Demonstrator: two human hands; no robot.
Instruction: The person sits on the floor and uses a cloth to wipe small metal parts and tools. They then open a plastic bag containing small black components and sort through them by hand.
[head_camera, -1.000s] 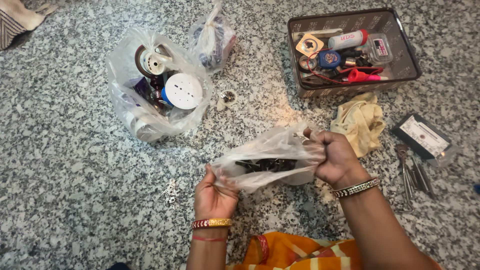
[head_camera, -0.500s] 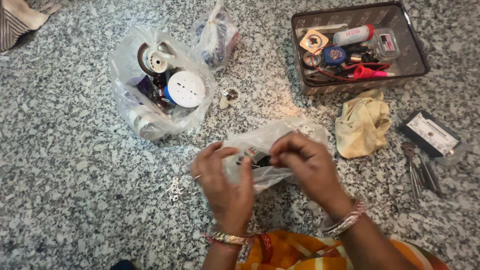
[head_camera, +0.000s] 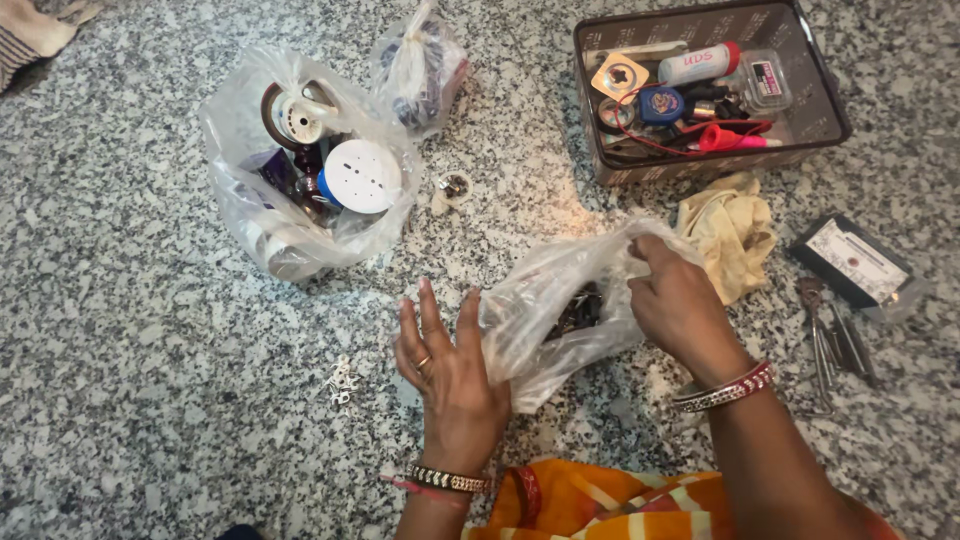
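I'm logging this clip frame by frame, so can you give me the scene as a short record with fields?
surface: speckled granite floor
left hand: open, flat against the clear bag of dark screws
right hand: gripping that bag's upper edge
left of hands: large plastic bag of spools; small metal bits
right of hands: yellow cloth, brown tray, pliers
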